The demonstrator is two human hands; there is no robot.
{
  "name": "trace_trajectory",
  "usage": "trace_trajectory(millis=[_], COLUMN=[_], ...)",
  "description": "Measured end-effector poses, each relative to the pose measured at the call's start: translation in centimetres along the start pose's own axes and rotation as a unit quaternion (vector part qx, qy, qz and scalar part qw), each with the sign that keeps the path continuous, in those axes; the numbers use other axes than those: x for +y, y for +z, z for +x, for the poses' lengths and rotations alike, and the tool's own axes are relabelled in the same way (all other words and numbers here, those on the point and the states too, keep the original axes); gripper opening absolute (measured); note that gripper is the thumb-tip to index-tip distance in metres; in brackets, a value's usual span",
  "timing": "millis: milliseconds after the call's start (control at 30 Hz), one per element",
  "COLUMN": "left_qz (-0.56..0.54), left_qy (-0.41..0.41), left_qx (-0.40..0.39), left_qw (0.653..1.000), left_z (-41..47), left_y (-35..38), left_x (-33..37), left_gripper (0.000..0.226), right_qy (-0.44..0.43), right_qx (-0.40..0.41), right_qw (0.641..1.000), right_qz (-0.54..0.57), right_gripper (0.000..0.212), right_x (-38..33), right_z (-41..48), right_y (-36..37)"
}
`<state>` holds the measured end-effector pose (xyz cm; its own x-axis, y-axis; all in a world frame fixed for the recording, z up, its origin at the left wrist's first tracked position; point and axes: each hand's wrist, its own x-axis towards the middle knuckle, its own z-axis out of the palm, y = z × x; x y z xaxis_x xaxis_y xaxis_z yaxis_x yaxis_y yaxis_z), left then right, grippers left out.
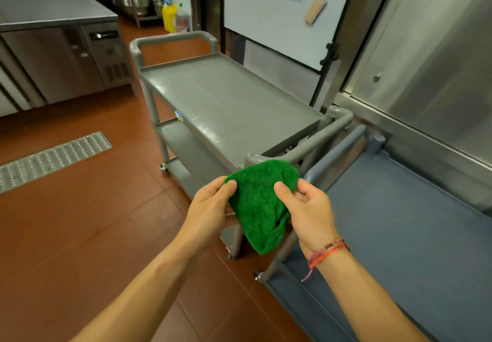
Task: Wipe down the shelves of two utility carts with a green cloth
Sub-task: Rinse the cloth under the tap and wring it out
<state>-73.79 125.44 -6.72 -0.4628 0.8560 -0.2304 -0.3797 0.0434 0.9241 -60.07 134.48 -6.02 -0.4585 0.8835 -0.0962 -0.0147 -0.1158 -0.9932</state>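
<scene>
A green cloth (259, 203) hangs in the air between both hands, folded and drooping to a point. My left hand (210, 208) pinches its left edge and my right hand (308, 213) pinches its right edge. Just behind the cloth stands a grey three-shelf utility cart (226, 102), its near handle right above the cloth and its top shelf bare. A second cart with a blue-grey top shelf (412, 221) stands at the right, close to my right arm.
Red tiled floor with a metal drain grate (53, 158) lies to the left. A steel counter with cabinets (58, 48) is at far left. Steel doors (426, 75) and a whiteboard (279, 14) stand behind the carts. A yellow jug and a bottle sit by the far shelving.
</scene>
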Motion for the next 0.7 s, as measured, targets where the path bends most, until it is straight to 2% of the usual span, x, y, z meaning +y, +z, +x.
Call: trace_trajectory(millis=[200,333,433,600,700], left_qz=[-0.011,-0.006,0.013,0.016,-0.004], left_qy=[0.006,0.055,0.075,0.104,0.125], left_qx=[0.102,0.203,0.322,0.474,0.547], left_qw=[0.995,0.978,0.944,0.874,0.828], left_z=[-0.3,-2.9,-5.8,-12.7,-18.1], left_y=[-3.5,-5.9,-8.0,-11.7,-13.6], left_x=[0.1,0.0,-0.3,-1.2,-1.5], left_gripper=[0.022,0.053,0.054,0.029,0.019], right_qy=[0.049,0.081,0.116,0.139,0.137], right_qx=[-0.084,-0.189,-0.275,-0.413,-0.503], right_qw=[0.995,0.979,0.954,0.900,0.853], right_qz=[0.011,0.017,0.027,0.003,-0.019], right_gripper=[0.016,0.013,0.015,0.023,0.031], right_x=[1.0,1.7,1.8,2.6,3.1], right_z=[3.0,4.0,3.4,-1.0,-5.3], right_y=[4.6,9.0,12.9,19.3,23.0])
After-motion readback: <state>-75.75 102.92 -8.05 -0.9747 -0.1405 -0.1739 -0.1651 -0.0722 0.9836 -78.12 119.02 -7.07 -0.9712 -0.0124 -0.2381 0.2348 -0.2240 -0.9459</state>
